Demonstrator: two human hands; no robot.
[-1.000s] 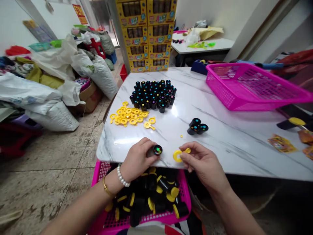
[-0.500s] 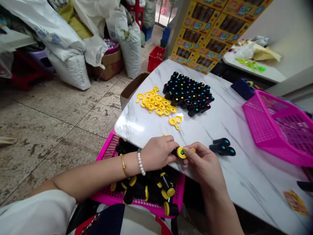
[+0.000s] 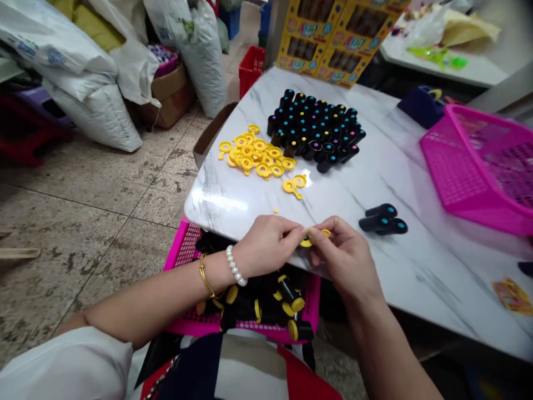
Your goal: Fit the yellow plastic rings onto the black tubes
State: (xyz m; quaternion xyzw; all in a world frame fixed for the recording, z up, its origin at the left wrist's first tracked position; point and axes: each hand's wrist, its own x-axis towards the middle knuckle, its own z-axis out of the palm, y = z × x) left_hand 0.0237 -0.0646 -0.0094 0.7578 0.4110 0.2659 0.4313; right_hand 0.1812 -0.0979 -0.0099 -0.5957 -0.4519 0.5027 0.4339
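Fitting, I judged, a yellow ring (image 3: 307, 243) mid-frame, the right hand (image 3: 352, 255) pinched it; the left hand (image 3: 268, 244) gripped presumably a tube (hidden from me). Seating called for even pressure.

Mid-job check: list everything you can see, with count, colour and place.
Held ring piece: one, yellow, between the hands
Loose ring pieces: many, yellow, on table, two apart from the pile
Tiny bit: one, yellow, on table
Massed tubes: dozens, black with coloured dots, beside pile
Tube trio: three, black with blue dots, table right
Upper basket: one, pink, table right
Lower basket: one, pink, below table edge
Capped tubes: several, black and yellow, in lower basket
Boxes: several, yellow, stacked at far edge
Packet: one, orange, right end
Table: one, white marbled, centre
Crate: one, red, floor beyond
Sacks: several, white, floor left
Bracelet: one, white, left wrist
Bangle: one, gold, left wrist
Left hand: one, bare, at held piece
Right hand: one, bare, at held piece
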